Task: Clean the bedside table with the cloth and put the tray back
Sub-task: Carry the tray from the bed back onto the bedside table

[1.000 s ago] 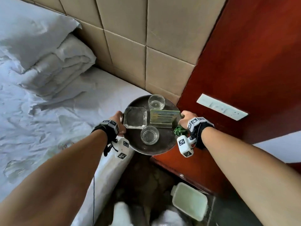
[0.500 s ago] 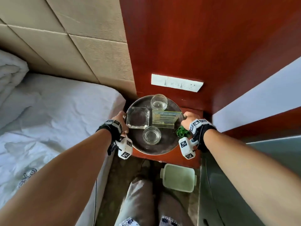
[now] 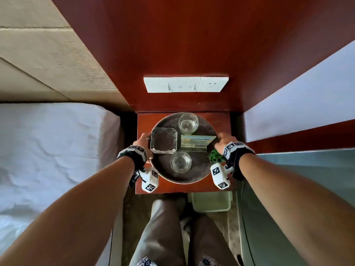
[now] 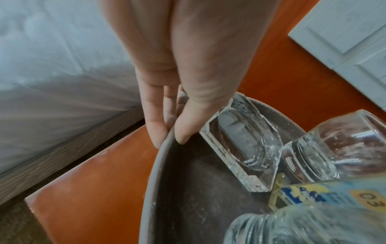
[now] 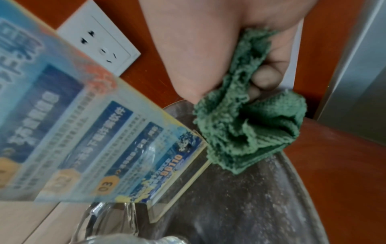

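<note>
— What sat in the tray (image 3: 169, 170)?
— Two glasses (image 3: 188, 123), a glass dish (image 3: 163, 140), a card (image 3: 197, 143), between both hands, over the worktop (image 3: 146, 121).
— The fingers?
— Left hand (image 4: 177, 105) pinched its rim; right hand (image 5: 208, 54) clutched rim and green cloth (image 5: 248, 132).

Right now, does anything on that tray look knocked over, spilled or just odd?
Nothing is tipped or spilled: both glasses, the ashtray and the card sit in order on the tray. One oddity: the right hand grips the rim with the green cloth still bunched in it, hanging over the tray's dusty edge.
</note>
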